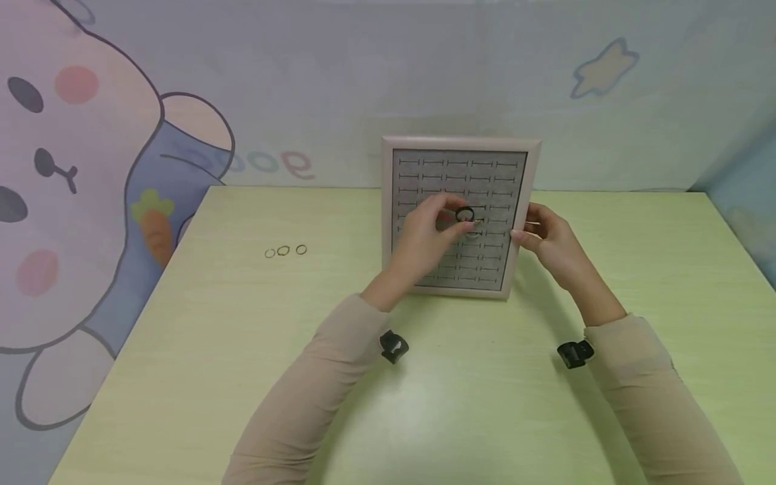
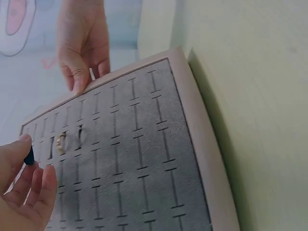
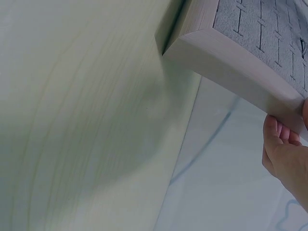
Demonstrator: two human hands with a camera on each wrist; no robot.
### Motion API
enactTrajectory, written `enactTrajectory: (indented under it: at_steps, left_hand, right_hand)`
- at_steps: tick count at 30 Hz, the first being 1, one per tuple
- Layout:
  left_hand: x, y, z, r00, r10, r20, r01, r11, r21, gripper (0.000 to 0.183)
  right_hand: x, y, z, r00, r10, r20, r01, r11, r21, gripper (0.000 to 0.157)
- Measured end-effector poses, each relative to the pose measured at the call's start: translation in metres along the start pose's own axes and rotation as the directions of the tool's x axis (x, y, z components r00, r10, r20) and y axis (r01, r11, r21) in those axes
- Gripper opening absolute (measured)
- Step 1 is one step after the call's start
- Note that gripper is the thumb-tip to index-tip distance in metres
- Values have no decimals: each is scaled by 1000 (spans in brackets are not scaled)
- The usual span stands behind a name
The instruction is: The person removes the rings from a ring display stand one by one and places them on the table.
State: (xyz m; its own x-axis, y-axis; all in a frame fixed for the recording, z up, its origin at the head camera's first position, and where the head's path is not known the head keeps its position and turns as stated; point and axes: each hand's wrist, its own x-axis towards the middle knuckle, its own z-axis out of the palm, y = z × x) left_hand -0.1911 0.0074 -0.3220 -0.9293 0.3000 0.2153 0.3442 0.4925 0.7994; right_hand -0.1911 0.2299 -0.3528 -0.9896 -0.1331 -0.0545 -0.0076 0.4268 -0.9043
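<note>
A dark ring (image 1: 465, 214) is pinched between the thumb and fingers of my left hand (image 1: 418, 239), in front of the ring display board (image 1: 388, 162). In the left wrist view that ring (image 2: 30, 156) looks dark blue, seen edge-on. The board stands tilted, with a pale frame and grey slotted padding. A gold ring (image 2: 61, 143) and a silvery ring (image 2: 78, 138) sit in neighbouring slots near my left fingers. My right hand (image 1: 554, 246) grips the board's right edge, thumb on the front; part of it is cut off in the right wrist view.
Three thin rings (image 1: 283, 250) lie in a row on the pale green table (image 1: 339, 222), left of the board. Behind the table hangs a printed backdrop (image 1: 339, 81) with a cartoon figure and a star.
</note>
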Motion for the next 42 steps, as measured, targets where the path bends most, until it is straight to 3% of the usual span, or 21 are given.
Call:
enactTrajectory:
  at_steps: [6,11,17,22,29,42]
  left_hand:
    - [-6,-3,-17,998,13,-65,-15,1000,-26,40]
    - [-10,-12,-39,989,-31,-144,24,998,-51,41]
    - [-11,-31,-65,944,-147,-295,112,985,-131,37]
    - [-14,-49,-82,905,-216,-365,180,975,-132,36]
    - [-20,-79,-95,887,-306,-345,285,952,-111,37]
    - [-28,-126,-103,843,-469,-262,475,879,-47,39]
  right_hand:
    - [1,0,1,1000,1,5,-1,1000,15,57]
    - [1,2,1,1000,5,13,-5,1000,15,57]
    - [2,3,1,1000,5,3,-5,1000,0,57]
    - [3,2,2,1000,6,1,-6,1000,-2,56]
    - [2,2,2,1000,5,0,-5,1000,0,56]
    - [1,1,0,1000,9,-1,-9,1000,-3,56]
